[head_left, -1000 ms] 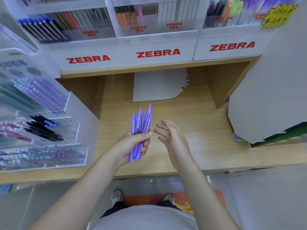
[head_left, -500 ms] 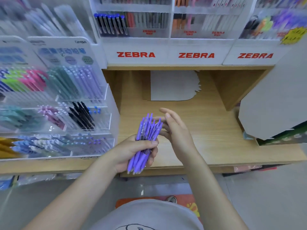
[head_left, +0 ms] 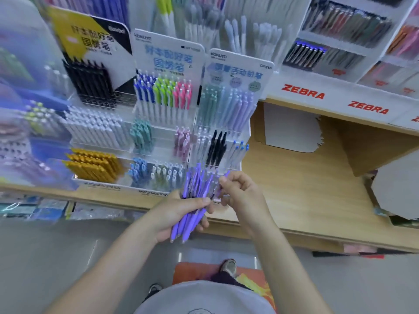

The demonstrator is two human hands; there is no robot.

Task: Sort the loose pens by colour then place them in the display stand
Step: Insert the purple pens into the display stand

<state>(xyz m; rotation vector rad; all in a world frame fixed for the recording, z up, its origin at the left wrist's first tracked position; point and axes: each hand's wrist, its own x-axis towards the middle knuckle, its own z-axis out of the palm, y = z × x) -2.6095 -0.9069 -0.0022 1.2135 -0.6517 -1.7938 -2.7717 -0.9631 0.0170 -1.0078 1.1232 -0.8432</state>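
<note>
My left hand (head_left: 175,214) grips a bundle of several purple pens (head_left: 192,200), their clip ends fanning upward. My right hand (head_left: 240,191) pinches the upper end of one pen at the right side of the bundle. Both hands are in front of the bottom right corner of the clear tiered display stand (head_left: 163,132). The stand holds pens grouped by colour: blue, green and pink at the top, teal, pink and black in the middle, light blue and pale ones at the bottom. The bottom right compartment is hidden behind the bundle.
A wooden shelf (head_left: 294,189) runs to the right, with a white card (head_left: 292,132) against its back. White racks marked ZEBRA (head_left: 303,92) stand above it. Further pen stands with gold pens (head_left: 95,164) and white pens (head_left: 97,128) stand to the left. A grey box (head_left: 399,191) is at far right.
The view has swung left toward the display stand. Both hands and the purple bundle moved up to the stand's bottom right corner. My right hand went from touching the bundle to pinching one pen.
</note>
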